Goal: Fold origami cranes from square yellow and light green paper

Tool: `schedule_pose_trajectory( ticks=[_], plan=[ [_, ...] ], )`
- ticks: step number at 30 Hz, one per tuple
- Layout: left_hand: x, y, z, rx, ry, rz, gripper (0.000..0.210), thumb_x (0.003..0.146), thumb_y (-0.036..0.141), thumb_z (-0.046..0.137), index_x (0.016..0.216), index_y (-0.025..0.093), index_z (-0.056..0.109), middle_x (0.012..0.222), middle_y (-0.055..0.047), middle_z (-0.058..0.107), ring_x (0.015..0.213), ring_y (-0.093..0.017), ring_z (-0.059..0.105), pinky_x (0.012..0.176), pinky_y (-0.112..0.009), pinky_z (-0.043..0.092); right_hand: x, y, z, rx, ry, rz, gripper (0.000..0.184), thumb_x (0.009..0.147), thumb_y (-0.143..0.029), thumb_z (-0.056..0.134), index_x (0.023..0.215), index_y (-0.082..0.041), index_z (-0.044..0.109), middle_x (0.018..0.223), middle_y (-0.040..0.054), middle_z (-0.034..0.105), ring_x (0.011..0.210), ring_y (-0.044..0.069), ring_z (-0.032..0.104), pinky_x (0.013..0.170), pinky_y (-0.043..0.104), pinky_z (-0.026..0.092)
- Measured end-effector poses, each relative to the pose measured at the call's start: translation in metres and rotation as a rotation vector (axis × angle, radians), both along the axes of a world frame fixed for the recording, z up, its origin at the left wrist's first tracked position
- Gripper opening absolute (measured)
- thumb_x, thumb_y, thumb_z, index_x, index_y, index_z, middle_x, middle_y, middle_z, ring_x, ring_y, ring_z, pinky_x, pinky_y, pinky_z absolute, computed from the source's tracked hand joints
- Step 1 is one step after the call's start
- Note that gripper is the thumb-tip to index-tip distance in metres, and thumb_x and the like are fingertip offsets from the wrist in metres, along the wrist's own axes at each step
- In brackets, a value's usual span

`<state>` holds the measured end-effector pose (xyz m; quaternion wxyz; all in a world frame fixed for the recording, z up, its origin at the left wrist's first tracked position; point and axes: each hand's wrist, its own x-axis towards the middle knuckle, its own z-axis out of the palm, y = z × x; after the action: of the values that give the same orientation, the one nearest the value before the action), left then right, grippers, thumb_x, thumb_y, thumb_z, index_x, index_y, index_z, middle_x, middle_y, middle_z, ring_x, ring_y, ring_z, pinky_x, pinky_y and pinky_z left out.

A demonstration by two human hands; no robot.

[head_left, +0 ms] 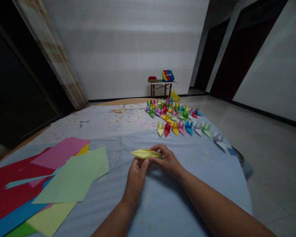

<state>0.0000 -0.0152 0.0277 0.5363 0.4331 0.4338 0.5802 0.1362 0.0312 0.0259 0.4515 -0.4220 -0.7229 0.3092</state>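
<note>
While the left hand (136, 172) and right hand (169, 162) pinch the yellow folded paper (144, 153) over the blue cloth (128, 141), folding seems underway. Any further crease would probably call for well-aligned edges.

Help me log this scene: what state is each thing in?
Yellow paper: folded narrow and pointed, held.
Left hand: gripping its near edge.
Right hand: gripping its right end.
Loose sheets: spread out, overlapping.
Paper figures: folded, set out together.
Tablecloth: spread, creased.
Curtain: hanging.
</note>
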Motion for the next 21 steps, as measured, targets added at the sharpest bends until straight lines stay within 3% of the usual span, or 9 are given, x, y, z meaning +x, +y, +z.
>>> schedule_pose_trajectory(
  ticks=[7, 21],
  plan=[
    [-0.004, 0.000, 0.008, 0.013, -0.034, 0.008, 0.035, 0.074, 0.033, 0.059, 0.104, 0.015, 0.054, 0.105, -0.009, 0.063, 0.098, -0.021, 0.058, 0.081, -0.030, 0.047, -0.001, -0.002, 0.000, 0.231, -0.086, 0.102, 0.024, 0.073, -0.031, 0.064, 0.096, -0.024, 0.059, 0.098, 0.0045, 0.062, 0.095, 0.018, 0.053, 0.085, 0.034, 0.041],
    [-0.013, 0.005, 0.002, 0.019, -0.146, -0.063, 0.034, 0.070, 0.030, 0.064, 0.100, 0.018, 0.055, 0.103, -0.006, 0.063, 0.092, -0.019, 0.060, 0.083, -0.035, 0.048, 0.000, -0.001, 0.000, 0.302, -0.077, 0.126, 0.018, 0.079, -0.030, 0.058, 0.096, -0.026, 0.063, 0.097, 0.0061, 0.063, 0.093, 0.018, 0.056, 0.082, 0.035, 0.045]
  ],
)
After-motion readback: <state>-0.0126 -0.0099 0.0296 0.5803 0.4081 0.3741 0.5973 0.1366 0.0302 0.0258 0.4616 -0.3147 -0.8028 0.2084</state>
